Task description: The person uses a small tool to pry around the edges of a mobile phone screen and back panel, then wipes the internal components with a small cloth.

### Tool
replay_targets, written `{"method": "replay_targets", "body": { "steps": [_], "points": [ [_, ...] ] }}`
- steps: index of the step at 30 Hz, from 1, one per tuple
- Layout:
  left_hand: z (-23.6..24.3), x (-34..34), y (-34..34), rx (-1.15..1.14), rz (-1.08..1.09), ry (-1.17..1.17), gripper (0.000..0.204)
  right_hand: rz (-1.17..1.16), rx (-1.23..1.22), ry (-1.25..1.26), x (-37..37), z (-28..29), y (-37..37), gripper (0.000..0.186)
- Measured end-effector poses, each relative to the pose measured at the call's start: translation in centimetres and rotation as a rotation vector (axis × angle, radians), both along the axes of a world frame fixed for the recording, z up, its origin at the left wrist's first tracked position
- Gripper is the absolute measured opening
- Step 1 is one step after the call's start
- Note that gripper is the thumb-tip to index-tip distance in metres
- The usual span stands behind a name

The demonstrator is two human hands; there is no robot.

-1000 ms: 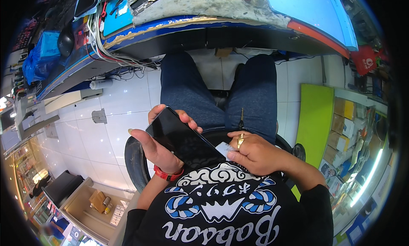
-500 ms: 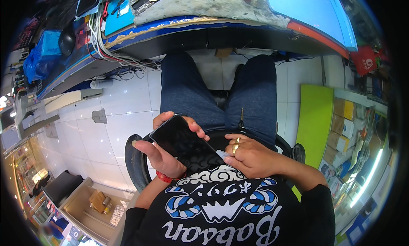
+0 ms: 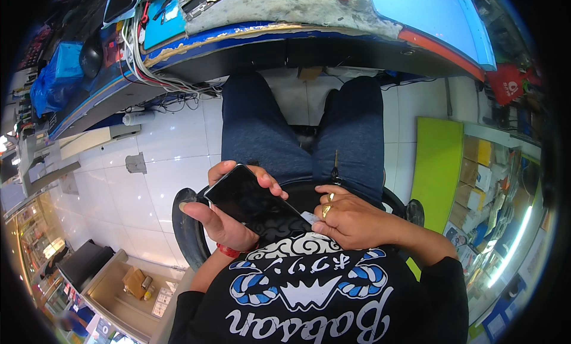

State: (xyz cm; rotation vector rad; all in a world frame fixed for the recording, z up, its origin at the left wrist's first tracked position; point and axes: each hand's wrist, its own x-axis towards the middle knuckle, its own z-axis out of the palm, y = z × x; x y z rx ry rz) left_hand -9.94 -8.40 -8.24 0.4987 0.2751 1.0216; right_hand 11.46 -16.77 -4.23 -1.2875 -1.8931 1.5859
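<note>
Above my lap, my left hand (image 3: pixel 229 226) is wrapped round a black smartphone (image 3: pixel 257 200), with the thumb along its left side and the fingertips over the far right edge. The dark glossy face of the phone is turned up and reflects my shirt print. At the phone's near right corner, my right hand (image 3: pixel 351 220) pinches a small, thin, pale piece (image 3: pixel 308 217) between thumb and fingers. That piece touches or lies very close to the phone's edge; its exact kind is unclear. Two gold rings show on the right hand.
Ahead stands a workbench (image 3: pixel 273 16) with a worn edge. On it lie a blue mat (image 3: pixel 165 25), a phone part (image 3: pixel 202 2) and a large light-blue panel (image 3: pixel 428 19). White cables (image 3: pixel 134 49) hang at the left. Chair armrests (image 3: pixel 185 225) flank me; a glass display case (image 3: pixel 493 213) stands right.
The phone and my left hand have shifted slightly left and nearer, and the phone's face is tilted a little differently. My right hand keeps its pinch at the phone's corner.
</note>
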Motion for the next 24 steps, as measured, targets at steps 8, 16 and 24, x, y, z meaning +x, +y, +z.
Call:
{"method": "replay_targets", "body": {
  "steps": [8, 16, 24],
  "points": [
    [0.3, 0.1, 2.1, -0.126, 0.034, -0.06, 0.079, -0.248, -0.063, 0.12, 0.6, -0.7, -0.9, 0.029],
    [0.5, 0.8, 1.0, -0.216, 0.091, 0.12, 0.082, -0.157, -0.015, 0.048, 0.0, -0.4, -0.7, 0.026],
    [0.2, 0.5, 1.8, -0.268, 0.061, 0.063, 0.081, -0.267, -0.045, 0.046, 0.2, -0.9, -1.3, 0.026]
  ]
}}
